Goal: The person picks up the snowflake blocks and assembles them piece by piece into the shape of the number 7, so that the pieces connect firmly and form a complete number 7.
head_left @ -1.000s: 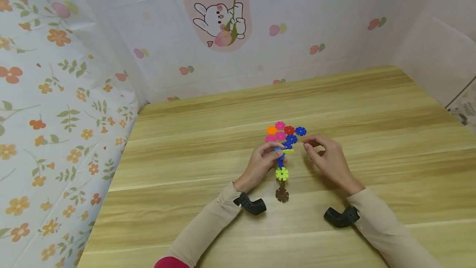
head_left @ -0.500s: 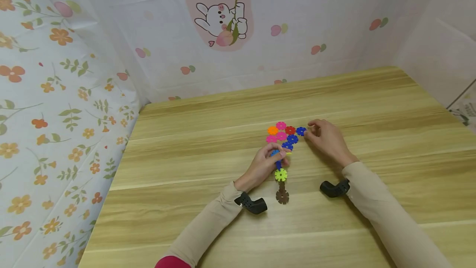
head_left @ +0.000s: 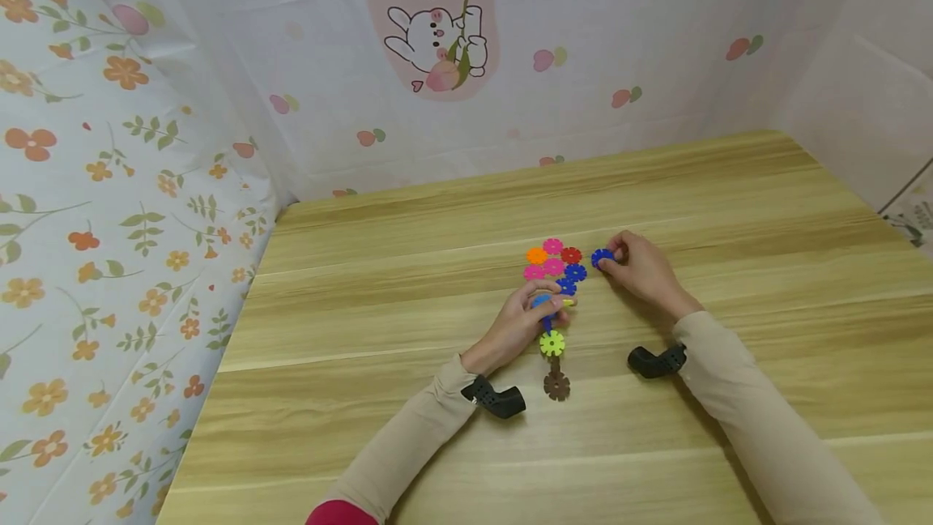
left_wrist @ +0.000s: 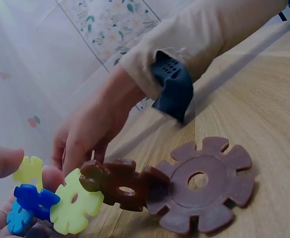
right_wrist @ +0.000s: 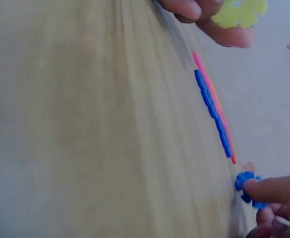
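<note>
My left hand grips a chain of interlocked plastic snowflake discs at its far end. The chain has a light blue disc, a dark blue disc, yellow-green discs and brown discs, which hang out toward the table's front. Fingers partly hide the blue end. To the right, my right hand pinches a loose dark blue disc between thumb and fingers, just beside the group of loose discs.
On the wooden table past my left hand lie several loose discs: pink, orange, red and dark blue. Black wrist mounts sit on both sleeves. A printed curtain hangs behind the table.
My right hand has reached away from me to the outermost dark blue disc, pinched it and drawn it slightly right of the group. My left hand keeps its grip on the chain, turning it slightly.
</note>
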A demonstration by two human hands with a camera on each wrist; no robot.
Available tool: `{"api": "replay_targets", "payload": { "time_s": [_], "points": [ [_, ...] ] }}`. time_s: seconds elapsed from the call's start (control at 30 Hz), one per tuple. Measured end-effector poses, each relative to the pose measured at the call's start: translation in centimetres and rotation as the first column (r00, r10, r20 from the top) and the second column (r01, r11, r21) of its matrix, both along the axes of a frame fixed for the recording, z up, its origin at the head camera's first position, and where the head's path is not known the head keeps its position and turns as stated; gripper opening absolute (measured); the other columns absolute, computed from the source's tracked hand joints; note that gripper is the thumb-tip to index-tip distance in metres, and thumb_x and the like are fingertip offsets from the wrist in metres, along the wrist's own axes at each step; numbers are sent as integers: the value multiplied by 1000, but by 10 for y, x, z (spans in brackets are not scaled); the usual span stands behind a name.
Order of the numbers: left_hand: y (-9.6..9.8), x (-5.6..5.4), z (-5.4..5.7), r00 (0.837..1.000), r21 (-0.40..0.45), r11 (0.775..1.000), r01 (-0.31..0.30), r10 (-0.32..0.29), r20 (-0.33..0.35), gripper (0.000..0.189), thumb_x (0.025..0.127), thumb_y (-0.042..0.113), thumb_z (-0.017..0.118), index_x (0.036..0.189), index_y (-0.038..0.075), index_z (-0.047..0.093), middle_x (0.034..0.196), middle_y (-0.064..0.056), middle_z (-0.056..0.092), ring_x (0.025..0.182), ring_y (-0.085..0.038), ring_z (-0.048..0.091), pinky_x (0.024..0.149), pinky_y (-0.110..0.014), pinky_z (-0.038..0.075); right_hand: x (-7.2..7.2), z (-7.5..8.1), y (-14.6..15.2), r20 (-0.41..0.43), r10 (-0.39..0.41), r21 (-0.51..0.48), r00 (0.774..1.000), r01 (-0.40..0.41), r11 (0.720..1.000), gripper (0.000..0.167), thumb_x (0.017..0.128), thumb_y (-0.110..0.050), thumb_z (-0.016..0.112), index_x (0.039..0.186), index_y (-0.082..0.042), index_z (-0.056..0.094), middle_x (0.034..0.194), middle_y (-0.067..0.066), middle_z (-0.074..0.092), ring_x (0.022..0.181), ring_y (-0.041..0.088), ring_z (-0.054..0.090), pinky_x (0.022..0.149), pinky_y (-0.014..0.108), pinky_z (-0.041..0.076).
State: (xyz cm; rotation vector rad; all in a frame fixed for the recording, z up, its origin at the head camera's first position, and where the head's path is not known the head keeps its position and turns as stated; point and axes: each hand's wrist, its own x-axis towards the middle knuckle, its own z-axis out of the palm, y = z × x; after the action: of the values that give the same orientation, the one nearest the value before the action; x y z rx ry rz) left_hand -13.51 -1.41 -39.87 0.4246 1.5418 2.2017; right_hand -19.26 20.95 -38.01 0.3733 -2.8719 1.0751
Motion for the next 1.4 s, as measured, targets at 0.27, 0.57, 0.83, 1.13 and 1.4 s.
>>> {"api": "replay_targets", "payload": {
  "time_s": [0.27,0.57,0.83,1.13,1.4],
  "points": [
    [-1,0,3,998,55,998,-5,1,63,32,98,-2,39,124,-17,31,122,-35,47,85,-14,57,80,-28,49,23,2,2,2,17,-143,1000,-16,990,16,91,-15,59,88,1,57,70,6,53,59,16,46,49,24,38],
    [2,-1,1,997,66,997,-41,37,68,25,96,-3,39,117,-16,37,103,-14,55,81,-13,59,79,-27,49,53,6,-9,169,151,-390,974,-74,918,22,95,-21,56,92,1,60,62,9,48,50,16,44,41,27,40],
    [2,-1,1,995,96,995,-30,21,95,10,96,-3,40,100,3,46,93,-7,55,80,-15,59,79,-29,49,60,9,-20,241,201,-420,950,-85,903,30,97,-22,51,85,5,59,62,12,51,48,15,43,40,25,38],
    [2,1,4,995,104,995,-14,4,96,10,95,-3,40,101,3,45,88,-5,55,80,-15,60,79,-29,49,75,34,-32,228,202,-361,952,-110,926,28,97,-13,49,78,7,54,57,7,44,46,9,36,42,24,31],
    [2,1,4,997,104,995,6,-14,75,9,96,-1,39,102,3,45,88,-5,56,80,-15,60,79,-29,48,67,9,-27,203,165,-341,965,-88,936,34,97,-25,51,75,1,55,56,4,44,47,12,38,43,24,32]
  ]
}}
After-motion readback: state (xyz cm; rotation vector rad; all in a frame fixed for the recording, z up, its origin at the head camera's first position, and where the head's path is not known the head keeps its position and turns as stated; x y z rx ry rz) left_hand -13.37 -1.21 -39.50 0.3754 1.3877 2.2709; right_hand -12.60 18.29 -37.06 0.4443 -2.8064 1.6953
